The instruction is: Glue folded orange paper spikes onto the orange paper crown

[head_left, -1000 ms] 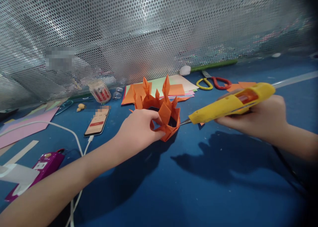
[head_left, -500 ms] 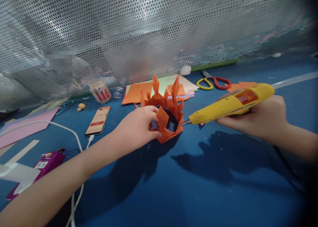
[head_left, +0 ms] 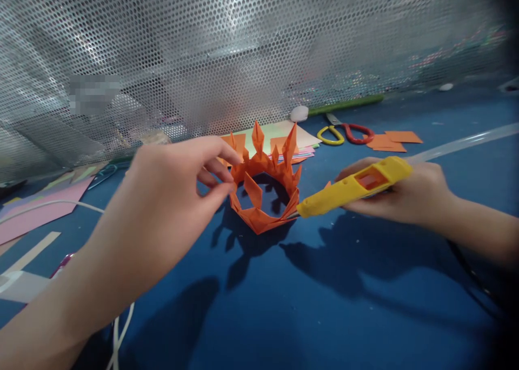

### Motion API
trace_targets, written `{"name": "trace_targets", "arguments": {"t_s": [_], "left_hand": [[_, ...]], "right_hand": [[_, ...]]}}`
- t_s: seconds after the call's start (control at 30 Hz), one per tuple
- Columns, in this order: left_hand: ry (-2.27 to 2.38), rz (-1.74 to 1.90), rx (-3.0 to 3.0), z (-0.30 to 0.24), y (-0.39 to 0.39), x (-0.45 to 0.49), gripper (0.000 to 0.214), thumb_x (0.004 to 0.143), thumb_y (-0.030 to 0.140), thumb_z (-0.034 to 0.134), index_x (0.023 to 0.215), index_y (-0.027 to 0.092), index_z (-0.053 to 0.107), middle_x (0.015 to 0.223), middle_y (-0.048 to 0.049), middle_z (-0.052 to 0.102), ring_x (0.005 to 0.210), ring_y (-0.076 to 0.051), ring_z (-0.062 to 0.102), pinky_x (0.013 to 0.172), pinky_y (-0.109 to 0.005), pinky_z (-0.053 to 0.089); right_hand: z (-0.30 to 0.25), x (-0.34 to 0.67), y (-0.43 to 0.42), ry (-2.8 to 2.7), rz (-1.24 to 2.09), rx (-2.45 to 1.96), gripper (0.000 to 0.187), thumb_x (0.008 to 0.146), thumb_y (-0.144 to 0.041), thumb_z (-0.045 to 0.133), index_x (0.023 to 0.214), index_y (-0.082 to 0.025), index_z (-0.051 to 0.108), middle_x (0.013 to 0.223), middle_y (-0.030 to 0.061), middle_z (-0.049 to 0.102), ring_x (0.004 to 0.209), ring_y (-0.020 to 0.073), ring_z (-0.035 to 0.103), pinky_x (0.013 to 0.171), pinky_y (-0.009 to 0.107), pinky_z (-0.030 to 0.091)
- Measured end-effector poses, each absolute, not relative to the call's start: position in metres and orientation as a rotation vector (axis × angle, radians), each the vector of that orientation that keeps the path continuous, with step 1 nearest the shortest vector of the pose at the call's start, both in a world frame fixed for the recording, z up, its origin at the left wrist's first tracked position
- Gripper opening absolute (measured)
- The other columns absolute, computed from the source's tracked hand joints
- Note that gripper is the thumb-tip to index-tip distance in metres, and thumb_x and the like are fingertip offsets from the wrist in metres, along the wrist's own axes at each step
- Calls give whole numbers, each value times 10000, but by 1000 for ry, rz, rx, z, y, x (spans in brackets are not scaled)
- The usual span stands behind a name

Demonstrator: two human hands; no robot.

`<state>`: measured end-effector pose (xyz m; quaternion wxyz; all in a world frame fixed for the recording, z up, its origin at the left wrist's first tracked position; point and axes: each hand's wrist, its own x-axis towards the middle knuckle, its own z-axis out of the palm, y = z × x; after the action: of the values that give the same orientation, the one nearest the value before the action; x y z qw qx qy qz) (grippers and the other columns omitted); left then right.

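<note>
An orange folded-paper crown (head_left: pixel 265 189) with pointed spikes stands on the blue table (head_left: pixel 324 305). My left hand (head_left: pixel 174 192) hovers raised at the crown's left side, its fingers loosely curled and apart with nothing in them, the fingertips right by the rim. My right hand (head_left: pixel 409 197) is wrapped round a yellow glue gun (head_left: pixel 352 186). The gun lies low and nearly level, its nozzle at the crown's lower right edge.
A perforated metal screen (head_left: pixel 259 51) closes off the back. Along it lie a stack of coloured paper (head_left: pixel 302 140), red-and-yellow scissors (head_left: pixel 344 135), orange paper scraps (head_left: pixel 391 140) and a clear rod (head_left: pixel 466 141). Pink paper (head_left: pixel 40 213) and a white cable (head_left: pixel 121 327) are at the left.
My left hand has let go of the crown and lifted toward the camera, hiding the phone. The crown now sits flat. My right hand has lowered the glue gun toward the crown's base.
</note>
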<state>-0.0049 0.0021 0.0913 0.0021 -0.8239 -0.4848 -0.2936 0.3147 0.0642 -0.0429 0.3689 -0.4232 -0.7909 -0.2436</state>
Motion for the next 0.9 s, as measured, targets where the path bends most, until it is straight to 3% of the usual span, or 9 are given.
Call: {"name": "trace_targets", "arguments": {"t_s": [0.13, 0.23, 0.3, 0.37, 0.57, 0.67, 0.8, 0.83, 0.9], "left_hand": [[-1408, -880, -2576, 90, -15, 0, 168, 807, 144, 689, 783, 309, 707, 711, 99, 713, 553, -118, 601, 609, -249, 452], [-1553, -722, -2764, 78, -23, 8, 157, 808, 205, 684, 673, 286, 683, 587, 55, 673, 466, -152, 577, 466, -274, 369], [-1620, -631, -2890, 67, -23, 14, 104, 775, 208, 721, 742, 307, 722, 680, 41, 730, 535, -184, 644, 512, -279, 444], [-1645, -581, -2926, 56, -19, 19, 184, 760, 160, 732, 851, 319, 754, 754, 25, 762, 625, -215, 700, 617, -295, 517], [-1682, -173, -2942, 45, -5, 28, 445, 854, 63, 581, 1188, 320, 721, 919, -36, 796, 910, -271, 760, 829, -349, 571], [-1697, 88, -2844, 45, -4, 32, 570, 907, 75, 525, 1412, 333, 580, 962, -54, 795, 899, -277, 767, 801, -365, 581], [-1769, 362, -2659, 39, -4, 39, 721, 959, 125, 493, 1620, 236, 227, 888, -92, 786, 789, -319, 765, 680, -402, 585], [-1778, 389, -2627, 37, -3, 41, 697, 976, 155, 487, 1619, 215, 226, 881, -98, 784, 784, -330, 764, 668, -410, 584], [-1781, 397, -2585, 35, -1, 43, 534, 1010, 220, 471, 1540, 213, 402, 890, -100, 781, 804, -343, 765, 677, -422, 581]], "right_hand": [[-40, 308, 62, -2090, -602, -954, 306, 898, -544, 553, 850, -283, 708, 669, -39, 725, 519, 102, 644, 389, 235, 376], [-37, 304, 62, -2117, -567, -905, 300, 922, -533, 548, 867, -279, 698, 687, -38, 732, 514, 104, 646, 376, 240, 373], [-35, 303, 61, -2138, -539, -888, 289, 936, -516, 543, 875, -271, 685, 695, -39, 733, 523, 103, 657, 381, 236, 388], [-32, 301, 60, -2163, -516, -860, 293, 955, -506, 525, 876, -262, 668, 692, -43, 730, 522, 98, 662, 403, 223, 423], [-22, 297, 57, -2163, -524, -750, 371, 993, -554, 459, 839, -256, 616, 598, -38, 676, 450, 113, 614, 409, 245, 422], [-24, 296, 58, -2152, -506, -737, 365, 998, -553, 451, 840, -259, 600, 607, -35, 674, 451, 119, 607, 423, 252, 423], [-34, 299, 60, -2135, -467, -751, 342, 1001, -548, 452, 894, -261, 605, 654, -30, 695, 480, 128, 627, 439, 265, 434], [-35, 299, 60, -2135, -458, -752, 343, 1001, -553, 450, 905, -262, 604, 676, -28, 707, 499, 131, 641, 451, 266, 446], [-36, 300, 60, -2142, -443, -756, 346, 998, -563, 453, 909, -263, 602, 701, -28, 722, 522, 134, 660, 468, 264, 466]]}}
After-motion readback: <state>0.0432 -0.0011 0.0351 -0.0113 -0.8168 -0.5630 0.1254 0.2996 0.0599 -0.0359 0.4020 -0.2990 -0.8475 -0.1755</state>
